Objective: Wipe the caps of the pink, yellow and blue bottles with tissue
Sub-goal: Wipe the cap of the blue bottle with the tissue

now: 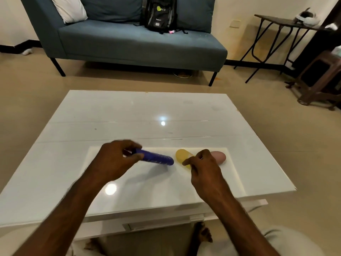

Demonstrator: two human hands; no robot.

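My left hand (118,159) grips the cap end of a blue bottle (156,158), holding it sideways just above the white tray (234,172). A yellow bottle (181,156) and a pink bottle (219,157) lie on the tray to its right. My right hand (202,163) hovers over the gap between those two, fingers curled, partly covering both. Whether it holds anything I cannot make out. The blue bottle's cap is hidden inside my left hand. No tissue is visible.
The tray rests on a glossy white low table (129,117). Beyond it stands a blue-grey sofa (129,41) with a black backpack (158,13). A folding side table (284,24) and a wooden stool (321,78) stand at the right. My bare foot (202,233) shows below the table edge.
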